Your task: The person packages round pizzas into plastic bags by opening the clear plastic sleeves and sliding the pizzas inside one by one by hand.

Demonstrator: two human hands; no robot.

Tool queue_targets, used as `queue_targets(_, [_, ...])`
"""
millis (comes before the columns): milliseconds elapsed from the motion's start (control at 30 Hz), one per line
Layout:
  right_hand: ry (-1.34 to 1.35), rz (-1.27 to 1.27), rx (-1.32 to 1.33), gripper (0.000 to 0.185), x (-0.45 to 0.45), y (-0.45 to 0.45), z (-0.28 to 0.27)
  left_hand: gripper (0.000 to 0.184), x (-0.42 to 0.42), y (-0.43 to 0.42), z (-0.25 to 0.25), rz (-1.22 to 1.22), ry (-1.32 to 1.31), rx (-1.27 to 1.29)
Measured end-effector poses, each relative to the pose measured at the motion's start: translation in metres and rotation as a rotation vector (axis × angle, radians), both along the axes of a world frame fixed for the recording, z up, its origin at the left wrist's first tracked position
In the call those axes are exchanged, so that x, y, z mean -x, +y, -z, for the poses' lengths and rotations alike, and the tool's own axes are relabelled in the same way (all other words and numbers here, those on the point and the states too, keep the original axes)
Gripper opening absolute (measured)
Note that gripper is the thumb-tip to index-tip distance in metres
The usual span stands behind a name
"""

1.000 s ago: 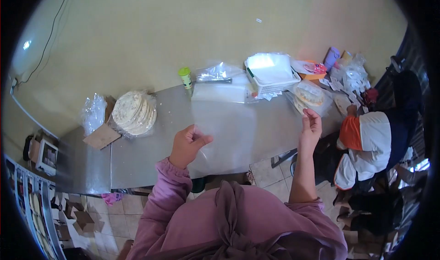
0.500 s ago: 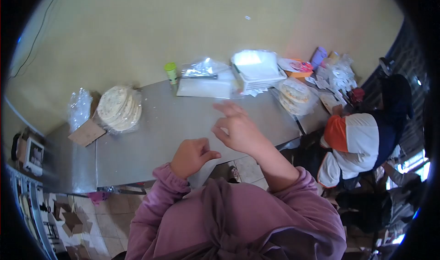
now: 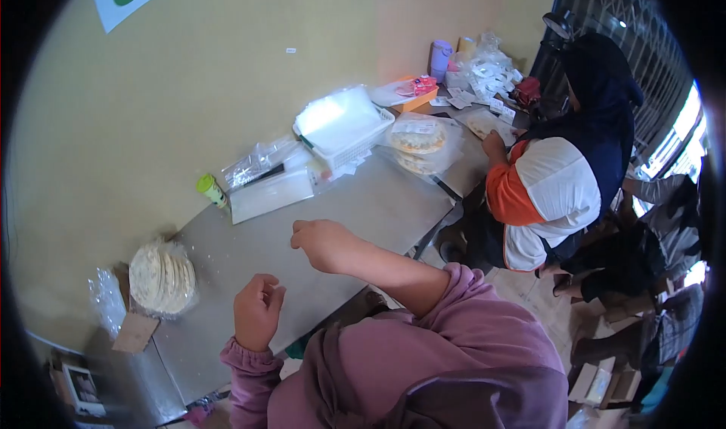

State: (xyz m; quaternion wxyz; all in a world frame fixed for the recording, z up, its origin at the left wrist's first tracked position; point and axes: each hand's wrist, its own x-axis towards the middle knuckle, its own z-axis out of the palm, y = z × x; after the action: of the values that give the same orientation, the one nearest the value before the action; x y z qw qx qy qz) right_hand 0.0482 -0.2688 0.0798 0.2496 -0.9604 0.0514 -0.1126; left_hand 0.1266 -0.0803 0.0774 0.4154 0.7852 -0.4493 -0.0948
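Note:
My left hand [image 3: 257,313] is above the near side of the metal table [image 3: 219,346], its fingers curled and its thumb raised beside them. Further right, my right hand [image 3: 325,245] is over the table, palm down with fingertips bent together. Whatever either hand holds is too thin or hidden to make out. Beyond my right hand lies a flat stack of clear plastic sleeves [image 3: 271,194]. A bagged stack of round flatbreads [image 3: 160,278] stands to the left of my hands.
A green-lidded cup [image 3: 212,190] and a white basket [image 3: 352,150] holding white sheets stand along the wall. Bagged flatbreads [image 3: 420,143] lie near a person [image 3: 560,179] seated at right. A cardboard piece [image 3: 136,332] is at far left.
The view has turned right. The translucent sheet earlier seen between my hands no longer shows. My right hand has moved left, toward my left hand, and its fingers have curled in.

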Motion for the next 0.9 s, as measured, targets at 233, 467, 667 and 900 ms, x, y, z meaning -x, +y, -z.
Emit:
queue_targets(233, [-0.124,0.012,-0.289,0.041,-0.007,-0.05,-0.008,0.042,-0.006,-0.041,0.011,0.037,-0.296,-0.05])
queue_targets(467, [-0.278,0.045,-0.326,0.047,-0.025,-0.077,0.004,0.05,-0.045,-0.058,0.054,0.078,-0.435,-0.254])
queue_targets(667, [-0.248,-0.049,-0.323,0.049,-0.033,-0.102,0.026,0.049,-0.058,-0.063,0.051,-0.124,-0.226,-0.061])
queue_targets(900, [-0.085,-0.07,-0.371,0.035,-0.07,-0.096,0.064,0.054,-0.049,-0.047,0.07,-0.344,-0.252,0.024])
